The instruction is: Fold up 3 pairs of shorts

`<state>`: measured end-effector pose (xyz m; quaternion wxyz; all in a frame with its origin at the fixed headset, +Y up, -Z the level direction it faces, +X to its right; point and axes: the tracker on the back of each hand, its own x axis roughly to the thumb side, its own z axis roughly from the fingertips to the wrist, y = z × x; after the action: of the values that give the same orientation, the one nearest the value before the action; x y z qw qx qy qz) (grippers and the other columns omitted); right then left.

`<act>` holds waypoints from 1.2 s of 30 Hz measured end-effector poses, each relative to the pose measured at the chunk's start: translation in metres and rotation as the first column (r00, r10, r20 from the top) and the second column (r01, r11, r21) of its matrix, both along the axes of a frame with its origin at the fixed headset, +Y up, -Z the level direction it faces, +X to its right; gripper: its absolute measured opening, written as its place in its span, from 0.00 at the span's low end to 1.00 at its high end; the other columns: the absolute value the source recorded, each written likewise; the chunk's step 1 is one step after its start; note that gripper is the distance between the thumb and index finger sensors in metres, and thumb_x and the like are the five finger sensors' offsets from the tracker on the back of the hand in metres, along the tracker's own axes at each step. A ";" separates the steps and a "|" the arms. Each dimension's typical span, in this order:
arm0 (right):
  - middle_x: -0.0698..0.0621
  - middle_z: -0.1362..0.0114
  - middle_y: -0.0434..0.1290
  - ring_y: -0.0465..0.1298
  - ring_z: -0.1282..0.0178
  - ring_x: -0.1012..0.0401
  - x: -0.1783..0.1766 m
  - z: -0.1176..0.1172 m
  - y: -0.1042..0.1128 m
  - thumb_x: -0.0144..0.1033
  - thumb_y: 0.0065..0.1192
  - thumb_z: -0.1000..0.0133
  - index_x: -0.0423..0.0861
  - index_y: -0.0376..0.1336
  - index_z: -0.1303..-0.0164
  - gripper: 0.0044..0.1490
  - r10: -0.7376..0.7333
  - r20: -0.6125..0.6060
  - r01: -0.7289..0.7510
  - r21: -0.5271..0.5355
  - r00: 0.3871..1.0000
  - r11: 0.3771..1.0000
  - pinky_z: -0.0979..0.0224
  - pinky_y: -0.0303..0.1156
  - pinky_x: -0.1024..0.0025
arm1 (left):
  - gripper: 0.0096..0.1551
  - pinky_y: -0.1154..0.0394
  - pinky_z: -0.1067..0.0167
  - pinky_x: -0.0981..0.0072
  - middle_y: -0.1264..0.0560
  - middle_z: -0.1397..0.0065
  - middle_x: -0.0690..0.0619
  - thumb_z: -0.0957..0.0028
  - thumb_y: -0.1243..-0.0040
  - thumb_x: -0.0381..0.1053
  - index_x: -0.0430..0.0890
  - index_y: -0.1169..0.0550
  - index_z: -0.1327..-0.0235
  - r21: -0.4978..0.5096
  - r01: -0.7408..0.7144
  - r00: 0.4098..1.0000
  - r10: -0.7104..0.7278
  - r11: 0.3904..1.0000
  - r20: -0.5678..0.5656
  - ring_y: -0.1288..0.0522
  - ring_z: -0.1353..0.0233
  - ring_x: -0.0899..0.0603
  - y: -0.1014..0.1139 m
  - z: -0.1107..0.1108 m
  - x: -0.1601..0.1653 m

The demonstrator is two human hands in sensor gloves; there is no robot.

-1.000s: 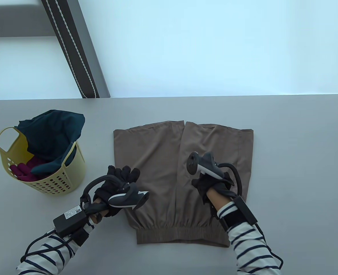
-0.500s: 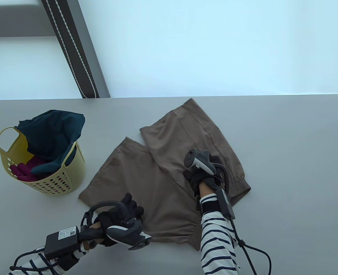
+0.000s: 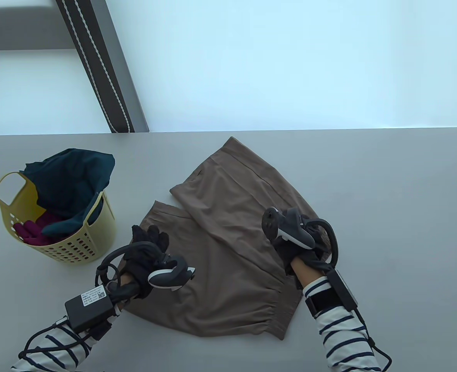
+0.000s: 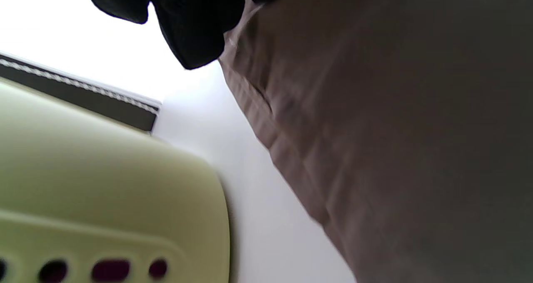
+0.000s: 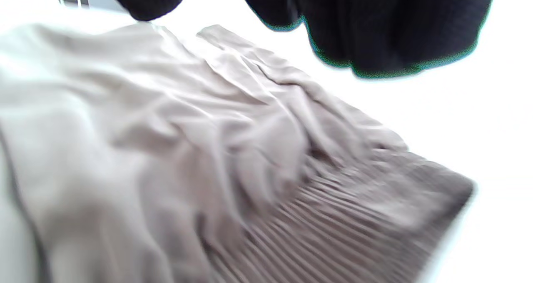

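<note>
Shorts (image 3: 228, 248), brown, lie spread flat and turned at a slant on the table (image 3: 387, 217), both legs pointing up and left, the waistband toward the lower right. Left hand (image 3: 145, 252) rests on the outer edge of the nearer leg; its fingers (image 4: 195, 28) reach forward onto the cloth's hem, and whether they pinch it or only press it I cannot tell. Right hand (image 3: 296, 248) sits over the waistband end; the right wrist view shows its fingers (image 5: 374, 33) hanging above the gathered elastic, seemingly not closed on anything, though the table view hides them under the tracker.

Judging by the layout, this pair is only spread out: no fold is made in it yet. A basket (image 3: 77, 248) stands near the shorts on the left, holding a dark teal garment (image 3: 73, 178) and something magenta (image 3: 31, 232), likely the other two pairs, unfolded. No folded pile shows on the table, so the task looks barely begun, with all three pairs left to fold.
</note>
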<state>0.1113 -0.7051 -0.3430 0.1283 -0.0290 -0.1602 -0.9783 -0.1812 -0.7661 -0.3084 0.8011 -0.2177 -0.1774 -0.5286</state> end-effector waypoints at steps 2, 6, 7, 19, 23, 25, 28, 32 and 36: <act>0.29 0.41 0.76 0.82 0.49 0.40 0.003 0.008 -0.020 0.54 0.46 0.45 0.29 0.60 0.31 0.46 0.069 -0.020 -0.072 -0.204 0.997 0.976 0.51 0.79 0.51 | 0.36 0.31 0.29 0.36 0.34 0.19 0.35 0.45 0.56 0.50 0.36 0.40 0.25 -0.018 0.010 1.000 -0.010 1.000 -0.002 0.21 0.27 0.39 -0.004 0.001 0.001; 0.15 0.42 0.63 0.76 0.45 0.32 0.007 0.003 -0.053 0.51 0.47 0.46 0.20 0.49 0.31 0.51 0.124 -0.017 -0.124 -0.292 0.992 0.948 0.47 0.75 0.45 | 0.35 0.31 0.28 0.37 0.33 0.18 0.38 0.45 0.57 0.51 0.39 0.39 0.25 -0.066 -0.010 0.997 0.015 0.998 0.073 0.21 0.26 0.40 0.002 0.012 0.004; 0.15 0.40 0.61 0.74 0.43 0.30 0.008 -0.002 -0.056 0.49 0.45 0.45 0.20 0.47 0.30 0.50 0.133 -0.027 -0.135 -0.295 0.991 0.946 0.45 0.74 0.44 | 0.36 0.32 0.28 0.36 0.34 0.18 0.39 0.46 0.58 0.52 0.39 0.40 0.25 -0.090 -0.041 0.995 0.048 0.995 0.082 0.22 0.25 0.39 0.005 0.015 0.003; 0.40 0.29 0.17 0.26 0.28 0.33 0.067 -0.045 -0.078 0.46 0.33 0.43 0.51 0.18 0.31 0.45 -0.338 0.365 0.424 -0.185 0.867 0.887 0.30 0.32 0.36 | 0.47 0.42 0.25 0.32 0.57 0.15 0.44 0.57 0.64 0.70 0.55 0.55 0.25 -0.319 -0.549 0.812 0.583 0.772 0.014 0.46 0.17 0.30 0.005 0.053 -0.055; 0.34 0.30 0.18 0.29 0.28 0.33 0.075 -0.035 -0.061 0.52 0.33 0.44 0.41 0.11 0.36 0.54 -0.355 0.267 0.388 -0.083 0.896 0.918 0.28 0.36 0.38 | 0.45 0.41 0.25 0.32 0.55 0.15 0.45 0.57 0.65 0.70 0.57 0.53 0.26 -0.317 -0.542 0.818 0.575 0.778 0.014 0.44 0.17 0.31 0.007 0.050 -0.052; 0.32 0.29 0.20 0.31 0.28 0.32 0.078 -0.024 -0.046 0.52 0.33 0.45 0.39 0.12 0.35 0.54 -0.412 0.174 0.416 0.015 0.895 0.909 0.29 0.38 0.39 | 0.45 0.41 0.25 0.32 0.55 0.15 0.45 0.57 0.64 0.70 0.57 0.52 0.26 -0.319 -0.551 0.812 0.583 0.771 0.008 0.44 0.17 0.31 0.007 0.049 -0.052; 0.30 0.28 0.25 0.35 0.27 0.32 0.079 0.001 -0.025 0.51 0.35 0.44 0.36 0.17 0.31 0.53 -0.407 0.059 0.408 -0.002 0.911 0.913 0.29 0.41 0.39 | 0.45 0.41 0.25 0.31 0.56 0.15 0.45 0.57 0.64 0.70 0.57 0.53 0.26 -0.324 -0.558 0.807 0.590 0.764 0.002 0.45 0.17 0.30 0.006 0.049 -0.053; 0.31 0.26 0.32 0.41 0.26 0.34 0.069 0.053 -0.030 0.46 0.43 0.44 0.37 0.28 0.26 0.50 -0.341 -0.134 0.289 -0.305 0.931 0.908 0.29 0.44 0.41 | 0.45 0.41 0.25 0.31 0.55 0.15 0.44 0.57 0.64 0.70 0.57 0.53 0.26 -0.323 -0.555 0.808 0.589 0.767 0.009 0.44 0.17 0.30 0.006 0.049 -0.053; 0.31 0.28 0.35 0.44 0.27 0.34 0.060 0.088 -0.054 0.40 0.50 0.46 0.37 0.33 0.26 0.48 -0.143 -0.267 0.024 -0.405 0.953 0.914 0.30 0.50 0.42 | 0.45 0.41 0.25 0.31 0.55 0.15 0.44 0.57 0.64 0.70 0.57 0.53 0.26 -0.324 -0.560 0.805 0.593 0.762 0.004 0.45 0.17 0.30 0.006 0.049 -0.054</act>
<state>0.1713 -0.7590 -0.2547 0.0996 -0.2051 -0.3331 -0.9149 -0.2347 -0.7601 -0.2593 0.8703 -0.2458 -0.3577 -0.2329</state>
